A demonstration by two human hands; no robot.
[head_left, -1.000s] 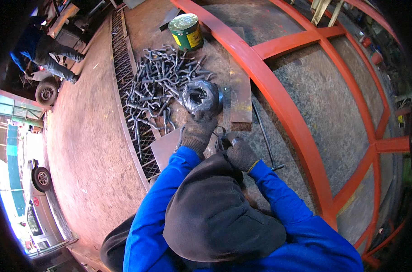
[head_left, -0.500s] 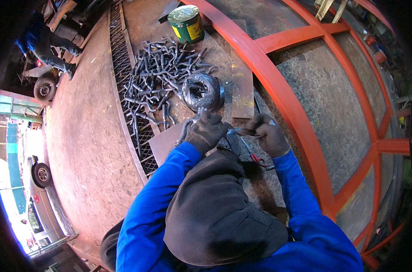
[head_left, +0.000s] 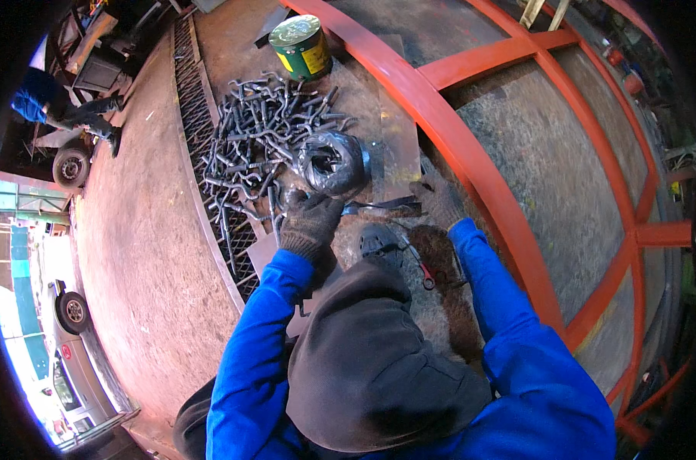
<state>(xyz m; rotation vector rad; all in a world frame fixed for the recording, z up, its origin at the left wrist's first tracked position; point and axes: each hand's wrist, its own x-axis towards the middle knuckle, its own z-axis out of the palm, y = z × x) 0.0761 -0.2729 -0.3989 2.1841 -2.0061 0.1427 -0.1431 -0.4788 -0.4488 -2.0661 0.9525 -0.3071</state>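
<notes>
My left hand (head_left: 311, 221), in a dark knitted glove, is closed beside the pile of bent metal rods (head_left: 260, 126). It grips what seems to be one of these rods, mostly hidden by the fingers. From its right side a dark plastic strip (head_left: 390, 205) stretches across to my gloved right hand (head_left: 438, 201), whose fingers close on the strip's far end. Just beyond both hands lies a round coil wrapped in shiny black plastic (head_left: 346, 180). A red-handled tool (head_left: 428, 277) lies on the ground below the strip, beside my shoe (head_left: 379, 241).
A green and yellow can (head_left: 313, 60) stands behind the pile. An orange-red metal frame (head_left: 486, 180) curves along the right. Metal mesh (head_left: 187, 92) runs under the pile's left side. Far left are a person in blue (head_left: 37, 96), a loose wheel (head_left: 71, 166) and a parked vehicle (head_left: 80, 368).
My hands have moved apart: the left one leftward towards the rods, the right one slightly up and left. The dark strip now shows stretched between them. The distant person has shifted left.
</notes>
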